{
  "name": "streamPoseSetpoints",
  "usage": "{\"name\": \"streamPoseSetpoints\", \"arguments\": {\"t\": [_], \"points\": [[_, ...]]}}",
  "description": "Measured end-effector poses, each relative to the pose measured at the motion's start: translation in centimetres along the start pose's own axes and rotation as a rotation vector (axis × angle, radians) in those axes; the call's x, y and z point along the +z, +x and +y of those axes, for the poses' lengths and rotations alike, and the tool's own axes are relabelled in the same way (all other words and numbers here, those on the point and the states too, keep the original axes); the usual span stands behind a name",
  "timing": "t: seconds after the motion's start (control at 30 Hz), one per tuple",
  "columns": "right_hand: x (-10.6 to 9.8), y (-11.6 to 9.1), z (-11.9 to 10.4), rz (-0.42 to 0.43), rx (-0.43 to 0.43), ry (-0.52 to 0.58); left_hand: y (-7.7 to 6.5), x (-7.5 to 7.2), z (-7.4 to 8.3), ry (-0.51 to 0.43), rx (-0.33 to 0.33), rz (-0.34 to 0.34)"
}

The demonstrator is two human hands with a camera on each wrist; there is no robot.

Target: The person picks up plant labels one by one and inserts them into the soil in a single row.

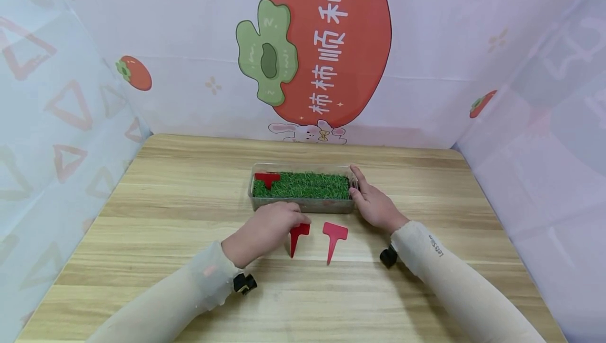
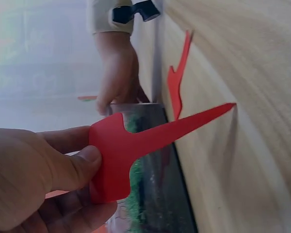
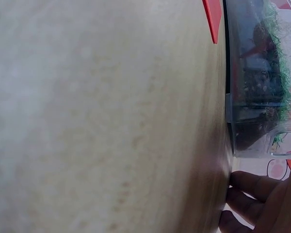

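My left hand (image 1: 267, 228) pinches the head of a red T-shaped plant label (image 2: 114, 162) between thumb and fingers. Its spike points toward the near side, low over the table. A second red plant label (image 1: 335, 231) lies just right of it. Behind both stands a clear plastic box (image 1: 312, 206) filled with green artificial grass (image 1: 310, 185). Another red label (image 1: 268, 178) stands at the left end of the grass, its lower spike hidden. My right hand (image 1: 377, 206) rests against the box's right end, fingers extended; in the right wrist view some fingertips (image 3: 242, 182) reach down near the table.
The wooden table (image 1: 165, 201) reaches back to a printed cloth wall (image 1: 189, 106) with persimmon pictures. Cloth walls also stand at the left and right. A small black device (image 1: 244, 283) sits at the left wrist, another (image 1: 389, 256) at the right.
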State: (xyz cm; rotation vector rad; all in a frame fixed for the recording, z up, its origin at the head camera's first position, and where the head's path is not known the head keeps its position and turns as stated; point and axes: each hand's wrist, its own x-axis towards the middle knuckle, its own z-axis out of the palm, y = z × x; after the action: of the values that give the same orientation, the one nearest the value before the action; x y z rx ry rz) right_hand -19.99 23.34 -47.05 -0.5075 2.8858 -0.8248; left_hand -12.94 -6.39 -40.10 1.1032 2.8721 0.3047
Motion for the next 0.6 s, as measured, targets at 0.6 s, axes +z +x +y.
{"name": "streamPoseSetpoints", "arguments": {"t": [0.6], "points": [[0.3, 0.2, 0.4, 0.009, -0.003, -0.007, 1.7, -4.8, 0.2, 0.007, -0.033, 0.072]]}}
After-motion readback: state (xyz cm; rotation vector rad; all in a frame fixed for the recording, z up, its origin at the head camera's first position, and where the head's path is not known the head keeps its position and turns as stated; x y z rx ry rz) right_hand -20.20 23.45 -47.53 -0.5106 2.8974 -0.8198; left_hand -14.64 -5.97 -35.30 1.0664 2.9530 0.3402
